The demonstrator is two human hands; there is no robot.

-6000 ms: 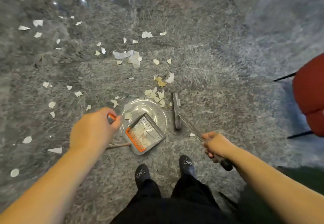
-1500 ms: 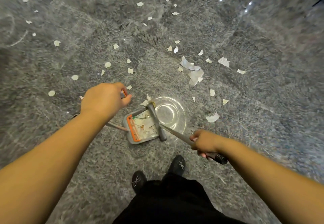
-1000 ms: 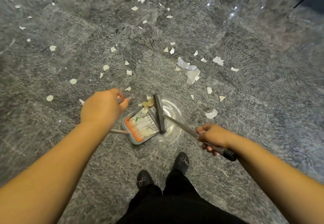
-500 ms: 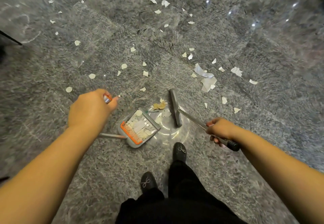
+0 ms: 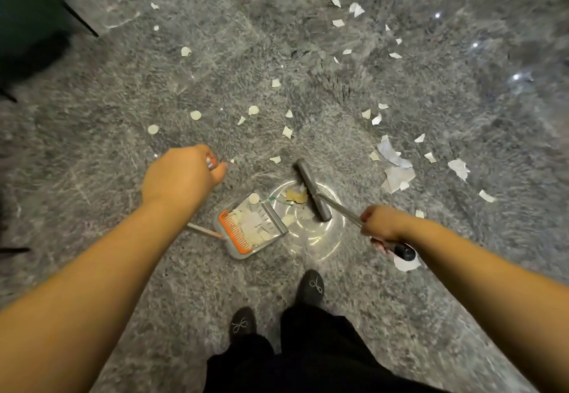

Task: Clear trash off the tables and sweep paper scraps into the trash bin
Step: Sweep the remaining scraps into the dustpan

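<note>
Left hand [image 5: 180, 175] gripped the dustpan [image 5: 251, 226] handle; right hand [image 5: 380, 223] gripped the broom [image 5: 312, 189]. Risk: a hard stroke could scatter scraps [image 5: 295, 197] past the pan.

This looks like a big indoor room, like a hall or lobby, but I cannot tell just which kind. The floor [image 5: 462, 100] is shiny gray stone, and bright ceiling lights [image 5: 515, 77] shine back off it. Torn paper scraps [image 5: 397, 177] lie all over the floor, and a dark piece of furniture with thin black legs [image 5: 27, 23] stands at the top left corner.
</note>
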